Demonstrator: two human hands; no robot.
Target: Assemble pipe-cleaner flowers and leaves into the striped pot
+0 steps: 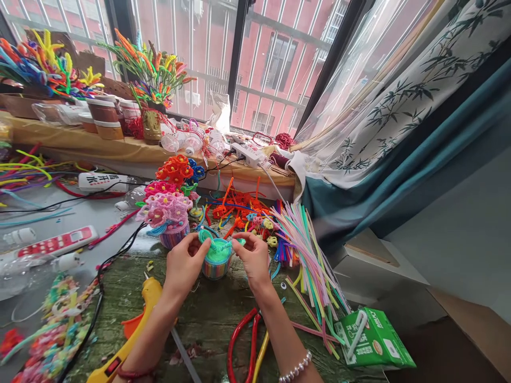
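My left hand (186, 261) and my right hand (253, 256) meet above a small rainbow-striped cup (216, 268) filled with a green, foam-like top. Both hands pinch a green pipe cleaner (211, 242) twisted into loops over the cup, and my fingers hide part of it. A yellow glue gun (140, 311) lies under my left forearm. A pink pipe-cleaner flower bouquet (165, 210) in a striped cup stands just beyond my left hand. A fan of pastel pipe cleaners (307, 260) spreads to the right of my right hand.
The worn green wooden board (203, 324) holds red pipe cleaners (243, 340) and a green carton (373, 338). Orange pipe-cleaner scraps (239, 210) lie ahead. A window ledge (131, 151) with bottles and bouquets runs behind, and a curtain (383, 122) hangs right.
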